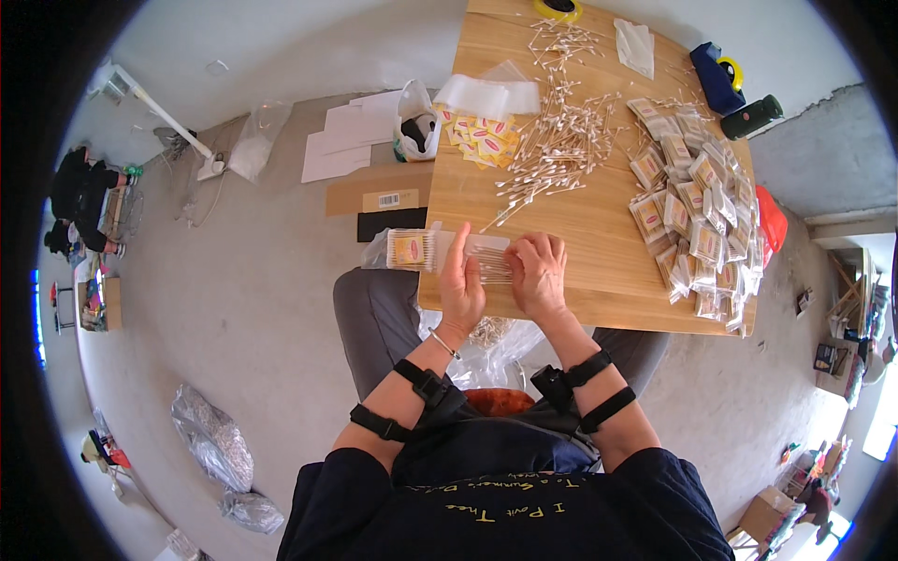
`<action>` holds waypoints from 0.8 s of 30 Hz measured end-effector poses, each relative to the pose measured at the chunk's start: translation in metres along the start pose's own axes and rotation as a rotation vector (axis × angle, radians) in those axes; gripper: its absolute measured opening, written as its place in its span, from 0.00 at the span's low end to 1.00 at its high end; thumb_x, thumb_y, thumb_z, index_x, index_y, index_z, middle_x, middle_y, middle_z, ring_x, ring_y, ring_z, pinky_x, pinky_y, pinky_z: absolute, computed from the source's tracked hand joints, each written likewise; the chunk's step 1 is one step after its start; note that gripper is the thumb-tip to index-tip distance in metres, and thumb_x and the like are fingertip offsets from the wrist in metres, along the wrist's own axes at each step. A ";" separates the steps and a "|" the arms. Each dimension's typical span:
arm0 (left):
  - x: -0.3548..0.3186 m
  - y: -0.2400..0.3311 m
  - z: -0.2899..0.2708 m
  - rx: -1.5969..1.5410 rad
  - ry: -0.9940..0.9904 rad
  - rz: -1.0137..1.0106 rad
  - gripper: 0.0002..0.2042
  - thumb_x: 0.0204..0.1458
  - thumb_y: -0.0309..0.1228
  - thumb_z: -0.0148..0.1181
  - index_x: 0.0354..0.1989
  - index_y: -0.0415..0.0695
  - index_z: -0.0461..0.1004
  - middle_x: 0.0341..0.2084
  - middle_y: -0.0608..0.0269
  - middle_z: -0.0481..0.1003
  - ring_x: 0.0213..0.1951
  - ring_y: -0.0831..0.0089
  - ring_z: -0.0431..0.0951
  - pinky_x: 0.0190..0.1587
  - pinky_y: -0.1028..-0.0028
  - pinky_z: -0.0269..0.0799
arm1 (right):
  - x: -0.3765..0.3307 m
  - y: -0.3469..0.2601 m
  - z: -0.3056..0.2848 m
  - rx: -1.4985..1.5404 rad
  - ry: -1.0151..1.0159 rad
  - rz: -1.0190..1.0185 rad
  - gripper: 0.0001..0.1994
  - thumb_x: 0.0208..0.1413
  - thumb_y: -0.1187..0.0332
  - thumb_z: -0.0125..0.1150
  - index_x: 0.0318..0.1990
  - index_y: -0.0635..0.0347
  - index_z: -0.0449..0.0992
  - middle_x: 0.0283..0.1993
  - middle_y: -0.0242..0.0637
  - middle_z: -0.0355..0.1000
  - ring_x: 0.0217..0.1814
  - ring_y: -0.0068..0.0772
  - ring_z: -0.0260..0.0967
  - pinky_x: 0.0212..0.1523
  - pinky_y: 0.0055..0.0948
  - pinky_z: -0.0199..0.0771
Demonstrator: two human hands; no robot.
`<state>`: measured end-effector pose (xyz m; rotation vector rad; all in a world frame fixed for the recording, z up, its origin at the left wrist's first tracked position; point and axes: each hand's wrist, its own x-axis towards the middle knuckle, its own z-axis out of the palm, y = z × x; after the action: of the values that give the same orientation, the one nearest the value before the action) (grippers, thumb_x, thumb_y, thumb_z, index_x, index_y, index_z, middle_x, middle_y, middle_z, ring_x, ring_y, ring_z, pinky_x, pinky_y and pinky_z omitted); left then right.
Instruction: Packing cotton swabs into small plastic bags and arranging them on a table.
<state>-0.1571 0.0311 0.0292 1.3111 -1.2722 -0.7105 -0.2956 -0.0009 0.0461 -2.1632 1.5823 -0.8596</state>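
Note:
A flat row of cotton swabs [492, 266] lies near the table's front edge, between my two hands, with a clear plastic piece [488, 241] at its far side. My left hand [460, 288] stands on edge at the row's left end, fingers stretched out and thumb beside the swabs. My right hand [538, 273] has its fingers curled over the row's right end; its fingertips are partly hidden. Left of my left hand, a clear packet of swabs with a yellow card [409, 249] extends past the table's left edge.
Loose swabs [566, 140] spread across the wooden table [599, 252]. Yellow cards [482, 140] and clear bags [486, 95] lie at its left, a heap of filled packets [702, 206] at its right. A tape roll [558, 9] and dark cylinder [753, 118] sit at the far side.

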 end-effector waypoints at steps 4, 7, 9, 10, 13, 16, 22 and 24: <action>0.001 0.006 -0.001 0.009 -0.025 -0.023 0.20 0.66 0.28 0.42 0.65 0.34 0.60 0.61 0.44 0.66 0.63 0.54 0.66 0.64 0.66 0.59 | -0.001 0.013 -0.004 0.100 0.078 0.068 0.05 0.51 0.72 0.61 0.36 0.55 0.74 0.42 0.37 0.70 0.50 0.48 0.61 0.52 0.45 0.60; 0.000 -0.005 -0.001 -0.100 -0.013 -0.048 0.21 0.67 0.29 0.41 0.66 0.34 0.58 0.63 0.46 0.64 0.66 0.58 0.63 0.66 0.67 0.56 | -0.008 0.013 -0.017 0.227 0.032 0.026 0.04 0.52 0.71 0.61 0.35 0.56 0.74 0.41 0.38 0.70 0.47 0.48 0.63 0.50 0.44 0.60; 0.000 -0.012 -0.004 -0.162 -0.009 -0.069 0.22 0.67 0.30 0.41 0.66 0.34 0.57 0.64 0.46 0.63 0.66 0.58 0.62 0.67 0.67 0.55 | -0.022 0.006 -0.031 0.296 -0.029 -0.041 0.05 0.52 0.71 0.61 0.36 0.57 0.73 0.41 0.39 0.70 0.45 0.47 0.63 0.49 0.43 0.61; 0.001 -0.014 -0.006 -0.223 -0.008 -0.090 0.22 0.67 0.31 0.42 0.67 0.34 0.56 0.65 0.45 0.61 0.67 0.58 0.60 0.68 0.67 0.53 | -0.034 0.003 -0.039 0.237 -0.216 -0.191 0.06 0.54 0.69 0.61 0.36 0.58 0.73 0.41 0.39 0.71 0.46 0.47 0.64 0.49 0.42 0.61; 0.003 -0.016 -0.007 -0.408 -0.010 -0.156 0.24 0.68 0.33 0.42 0.69 0.35 0.52 0.67 0.44 0.57 0.69 0.59 0.56 0.71 0.66 0.50 | -0.059 -0.009 -0.043 0.114 -0.414 -0.283 0.12 0.54 0.66 0.62 0.42 0.60 0.72 0.47 0.41 0.72 0.53 0.48 0.63 0.54 0.42 0.61; 0.003 -0.013 -0.007 -0.559 0.028 -0.176 0.25 0.68 0.36 0.43 0.69 0.35 0.52 0.67 0.44 0.57 0.70 0.60 0.56 0.71 0.66 0.49 | -0.052 -0.023 -0.035 -0.070 -0.337 -0.225 0.24 0.52 0.63 0.63 0.55 0.65 0.68 0.61 0.47 0.65 0.67 0.51 0.56 0.65 0.44 0.55; 0.005 0.000 -0.008 -0.442 0.012 -0.210 0.27 0.68 0.41 0.42 0.69 0.34 0.53 0.66 0.43 0.60 0.69 0.60 0.58 0.69 0.67 0.51 | -0.046 -0.025 -0.015 -0.216 -0.309 -0.166 0.35 0.55 0.62 0.61 0.66 0.72 0.56 0.74 0.52 0.48 0.79 0.51 0.38 0.74 0.47 0.40; 0.005 0.000 -0.009 -0.429 0.008 -0.202 0.26 0.69 0.40 0.42 0.69 0.35 0.53 0.66 0.43 0.60 0.68 0.60 0.58 0.69 0.67 0.51 | -0.045 -0.022 -0.012 -0.241 -0.297 -0.163 0.33 0.55 0.62 0.60 0.65 0.71 0.59 0.74 0.52 0.50 0.79 0.51 0.39 0.74 0.48 0.41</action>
<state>-0.1476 0.0295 0.0323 1.0913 -0.9208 -1.0538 -0.2957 0.0502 0.0555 -2.4778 1.4366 -0.3777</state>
